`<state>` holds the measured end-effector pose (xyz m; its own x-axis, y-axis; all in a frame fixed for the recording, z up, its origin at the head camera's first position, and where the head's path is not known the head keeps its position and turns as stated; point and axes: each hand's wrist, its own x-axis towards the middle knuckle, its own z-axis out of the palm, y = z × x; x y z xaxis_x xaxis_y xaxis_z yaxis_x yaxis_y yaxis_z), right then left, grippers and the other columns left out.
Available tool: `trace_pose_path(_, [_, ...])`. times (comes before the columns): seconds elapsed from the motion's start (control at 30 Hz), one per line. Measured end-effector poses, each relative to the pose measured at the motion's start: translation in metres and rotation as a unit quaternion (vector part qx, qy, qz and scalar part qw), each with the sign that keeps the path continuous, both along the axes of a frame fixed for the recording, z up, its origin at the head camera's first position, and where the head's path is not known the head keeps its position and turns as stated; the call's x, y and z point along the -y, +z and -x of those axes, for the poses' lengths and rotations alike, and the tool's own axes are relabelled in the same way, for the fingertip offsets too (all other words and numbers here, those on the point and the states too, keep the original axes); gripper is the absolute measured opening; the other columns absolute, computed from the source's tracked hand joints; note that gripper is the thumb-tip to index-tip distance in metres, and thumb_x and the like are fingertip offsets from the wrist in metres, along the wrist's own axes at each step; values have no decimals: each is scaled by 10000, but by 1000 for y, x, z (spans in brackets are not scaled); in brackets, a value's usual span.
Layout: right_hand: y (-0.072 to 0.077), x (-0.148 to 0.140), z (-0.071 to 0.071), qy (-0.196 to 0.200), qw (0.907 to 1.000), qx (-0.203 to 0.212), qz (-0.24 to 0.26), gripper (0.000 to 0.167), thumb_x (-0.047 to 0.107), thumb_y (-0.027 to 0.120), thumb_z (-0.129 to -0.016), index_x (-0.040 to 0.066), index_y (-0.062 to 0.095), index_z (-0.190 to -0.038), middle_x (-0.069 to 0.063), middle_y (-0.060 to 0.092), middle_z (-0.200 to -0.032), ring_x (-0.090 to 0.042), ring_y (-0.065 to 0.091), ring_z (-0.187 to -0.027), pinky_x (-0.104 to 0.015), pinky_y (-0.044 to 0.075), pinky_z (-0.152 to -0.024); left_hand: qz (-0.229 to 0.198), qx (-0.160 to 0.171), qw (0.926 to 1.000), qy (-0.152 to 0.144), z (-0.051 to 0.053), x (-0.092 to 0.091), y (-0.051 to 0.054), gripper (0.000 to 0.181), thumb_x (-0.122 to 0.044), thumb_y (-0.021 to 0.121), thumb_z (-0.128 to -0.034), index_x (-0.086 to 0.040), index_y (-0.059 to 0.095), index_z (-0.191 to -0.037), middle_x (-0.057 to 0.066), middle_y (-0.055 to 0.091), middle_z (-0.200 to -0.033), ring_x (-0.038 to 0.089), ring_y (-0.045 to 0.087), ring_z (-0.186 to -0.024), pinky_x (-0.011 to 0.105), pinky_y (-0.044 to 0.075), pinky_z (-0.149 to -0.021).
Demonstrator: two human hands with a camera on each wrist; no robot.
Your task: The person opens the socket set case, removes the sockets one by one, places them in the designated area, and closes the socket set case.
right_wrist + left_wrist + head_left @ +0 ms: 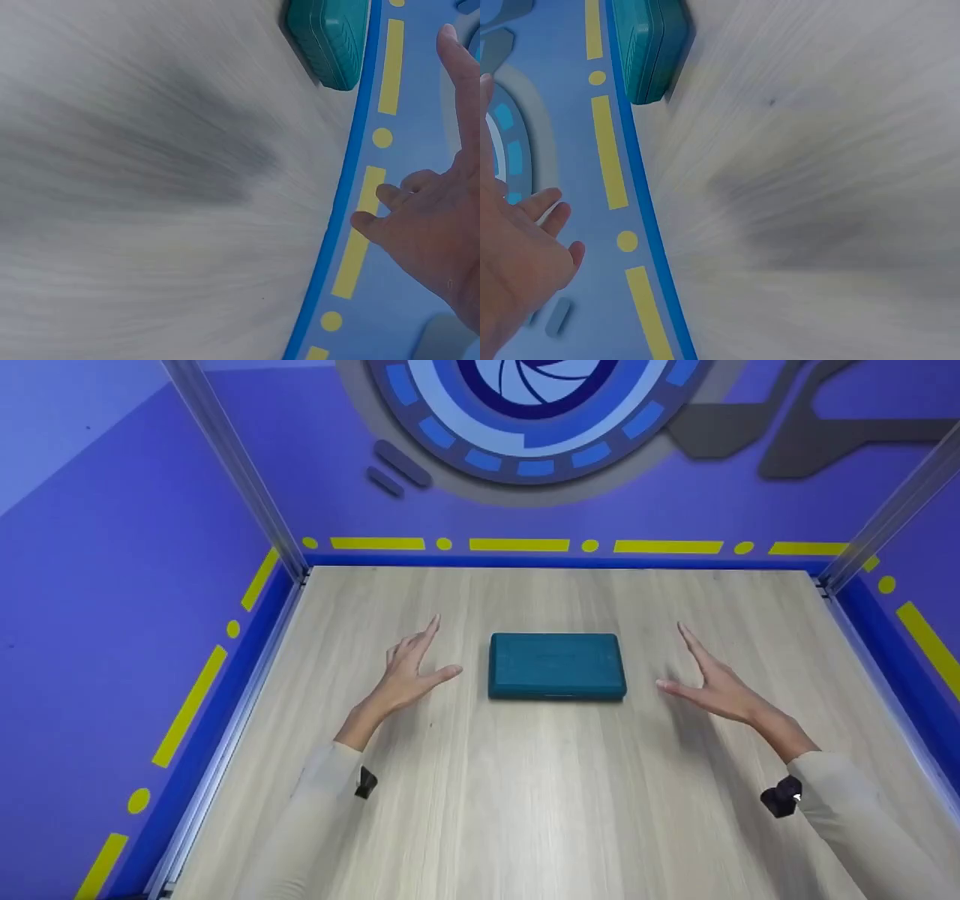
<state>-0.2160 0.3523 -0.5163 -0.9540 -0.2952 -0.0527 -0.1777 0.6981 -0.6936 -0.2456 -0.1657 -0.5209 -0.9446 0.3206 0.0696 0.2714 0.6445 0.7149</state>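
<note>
A teal rectangular case [556, 666] with rounded corners lies closed on the wooden table, its long side across the head view. Left of it my left hand [409, 675] hovers, thumb and fingers spread, holding nothing. On the other side my right hand [712, 682] is held in the air, thumb and forefinger apart, also holding nothing. Neither hand touches the case. One end of the case [649, 52] shows at the top of the left wrist view, beyond the left hand [525, 255]. The right wrist view shows its other end [330, 41] and the right hand [435, 217].
The light wood tabletop [525, 810] is bounded by a blue-purple back wall [247, 457] with yellow dashes and a round emblem. Metal posts [232, 457] stand at the back corners. Small black devices [782, 797] sit at both sleeves.
</note>
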Motion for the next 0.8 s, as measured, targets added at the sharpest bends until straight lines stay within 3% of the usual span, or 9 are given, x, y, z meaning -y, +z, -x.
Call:
trace_pose_path(0.27, [-24,15,3,86,9987,68,489,986,300,690,-983,136,-11,-1657,-325,172,-1662,-543,303,-1478,-726,265,-1137,-317,55,9994,-107,2,-18,-20,911,-476,674,-952,-248,145,-1658,44,387,-1638,299,270,-1527,580,113,-1222])
trace_pose_path(0.5, [-40,28,6,99,9962,195,838,933,260,671,-1000,111,24,-1656,-360,238,-1623,-555,374,-1432,-687,333,-1127,-478,384,9978,-232,3,-34,-36,923,-502,678,-947,-223,157,-1657,79,410,-1614,314,276,-1522,598,157,-1213])
trace_pose_path(0.8, [-57,42,10,65,9936,394,1052,883,258,676,-997,57,107,-1643,-360,295,-1600,-546,412,-1415,-651,372,-1122,-795,787,9935,-190,7,-52,-56,940,-537,711,-911,-242,209,-1649,101,455,-1575,343,332,-1480,643,259,-1182])
